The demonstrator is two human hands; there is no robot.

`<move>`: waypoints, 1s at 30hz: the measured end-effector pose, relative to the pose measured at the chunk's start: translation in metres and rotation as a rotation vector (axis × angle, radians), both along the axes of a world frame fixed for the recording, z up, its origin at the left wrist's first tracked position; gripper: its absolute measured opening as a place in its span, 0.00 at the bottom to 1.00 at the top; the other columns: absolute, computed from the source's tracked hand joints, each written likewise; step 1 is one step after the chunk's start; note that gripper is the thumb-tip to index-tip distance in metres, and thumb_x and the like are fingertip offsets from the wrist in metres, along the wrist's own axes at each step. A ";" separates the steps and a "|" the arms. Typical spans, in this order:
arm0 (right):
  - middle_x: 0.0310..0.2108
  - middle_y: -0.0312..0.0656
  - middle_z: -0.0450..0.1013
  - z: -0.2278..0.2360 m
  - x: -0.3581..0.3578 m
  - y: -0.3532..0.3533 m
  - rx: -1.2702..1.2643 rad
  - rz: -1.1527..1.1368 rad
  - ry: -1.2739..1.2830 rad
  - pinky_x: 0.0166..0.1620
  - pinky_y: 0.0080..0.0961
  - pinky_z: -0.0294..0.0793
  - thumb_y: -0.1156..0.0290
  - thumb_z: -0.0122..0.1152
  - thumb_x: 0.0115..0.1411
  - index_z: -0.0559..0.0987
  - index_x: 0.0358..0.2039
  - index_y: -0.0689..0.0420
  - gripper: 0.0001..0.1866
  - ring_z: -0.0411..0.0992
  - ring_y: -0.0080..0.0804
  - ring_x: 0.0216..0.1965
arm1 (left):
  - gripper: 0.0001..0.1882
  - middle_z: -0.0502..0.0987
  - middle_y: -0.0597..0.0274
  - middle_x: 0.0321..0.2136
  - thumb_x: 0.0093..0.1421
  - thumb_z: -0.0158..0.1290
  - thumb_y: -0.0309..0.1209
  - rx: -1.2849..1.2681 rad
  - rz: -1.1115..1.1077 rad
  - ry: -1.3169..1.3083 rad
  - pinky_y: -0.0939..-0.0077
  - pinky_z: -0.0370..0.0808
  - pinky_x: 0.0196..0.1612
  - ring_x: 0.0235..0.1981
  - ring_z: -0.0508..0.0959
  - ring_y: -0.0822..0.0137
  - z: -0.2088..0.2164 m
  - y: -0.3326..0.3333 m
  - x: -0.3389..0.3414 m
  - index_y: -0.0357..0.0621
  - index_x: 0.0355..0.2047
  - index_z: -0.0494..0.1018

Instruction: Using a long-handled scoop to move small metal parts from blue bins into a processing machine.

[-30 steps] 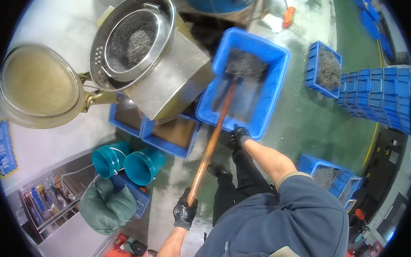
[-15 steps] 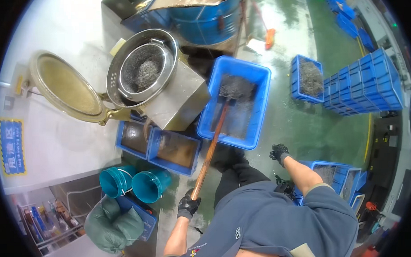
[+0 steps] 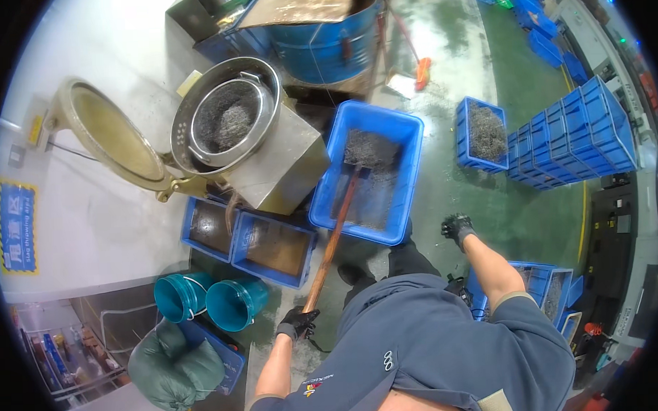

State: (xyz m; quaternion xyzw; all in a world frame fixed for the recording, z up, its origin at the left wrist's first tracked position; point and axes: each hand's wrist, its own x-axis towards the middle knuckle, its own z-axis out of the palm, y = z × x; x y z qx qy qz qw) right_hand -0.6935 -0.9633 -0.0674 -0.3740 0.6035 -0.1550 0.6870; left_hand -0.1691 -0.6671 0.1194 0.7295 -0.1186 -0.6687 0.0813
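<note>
My left hand [image 3: 297, 323], in a black glove, is closed around the upper end of a shovel's wooden handle [image 3: 331, 260]. The shovel's dark blade rests among grey metal shavings [image 3: 367, 148] in a large blue bin [image 3: 393, 234]. My right hand [image 3: 456, 227], also gloved in black, hangs in the air right of the bin with fingers apart and nothing in it. Left of the bin stands a metal spinner machine [image 3: 287, 160] with its round lid [image 3: 116, 133] swung up. Inside its drum, a metal basket [image 3: 205, 153] holds a heap of shavings.
Two blue trays [image 3: 270, 276] with brownish contents and two teal buckets [image 3: 238, 303] stand below the machine. A blue drum [image 3: 323, 50] is behind. At right are a blue crate of shavings [image 3: 484, 131], stacked crates [image 3: 569, 135] and more crates [image 3: 530, 271] near my right elbow.
My right hand has shifted slightly right and up. The shovel blade stays among the shavings, with my left hand still on the handle. The whole view has shifted a little.
</note>
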 end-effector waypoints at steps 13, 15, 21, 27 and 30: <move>0.32 0.48 0.77 -0.051 0.221 -0.125 0.548 0.186 -0.225 0.29 0.32 0.78 0.60 0.51 0.64 0.75 0.43 0.53 0.13 0.77 0.38 0.28 | 0.22 0.79 0.53 0.25 0.53 0.57 0.49 0.141 -0.201 -0.343 0.65 0.75 0.30 0.23 0.79 0.60 -0.014 -0.056 -0.049 0.45 0.39 0.75; 0.32 0.46 0.77 -0.086 0.236 -0.131 0.575 0.203 -0.113 0.31 0.32 0.77 0.57 0.52 0.63 0.75 0.43 0.53 0.15 0.76 0.36 0.29 | 0.21 0.79 0.52 0.27 0.53 0.56 0.48 0.178 -0.196 -0.421 0.63 0.75 0.32 0.26 0.80 0.56 -0.025 -0.080 -0.068 0.46 0.38 0.75; 0.28 0.42 0.74 -0.228 0.312 -0.148 0.636 0.096 -0.038 0.35 0.32 0.75 0.48 0.58 0.58 0.75 0.39 0.53 0.21 0.73 0.33 0.29 | 0.16 0.79 0.50 0.29 0.51 0.57 0.43 0.206 -0.358 -0.664 0.56 0.76 0.37 0.32 0.79 0.48 -0.055 -0.151 -0.112 0.49 0.37 0.76; 0.24 0.36 0.72 -0.344 0.347 -0.162 0.816 -0.458 -0.501 0.31 0.29 0.75 0.54 0.64 0.55 0.75 0.33 0.54 0.17 0.71 0.31 0.23 | 0.14 0.79 0.53 0.27 0.49 0.57 0.39 0.260 -0.320 -0.692 0.56 0.76 0.33 0.29 0.79 0.49 -0.136 -0.143 -0.139 0.50 0.35 0.77; 0.22 0.33 0.70 -0.380 0.345 -0.163 0.744 -0.473 -0.570 0.26 0.26 0.72 0.61 0.62 0.56 0.75 0.32 0.53 0.10 0.68 0.27 0.20 | 0.14 0.79 0.55 0.26 0.49 0.57 0.39 0.216 -0.350 -0.743 0.56 0.76 0.32 0.28 0.79 0.51 -0.181 -0.108 -0.147 0.50 0.35 0.77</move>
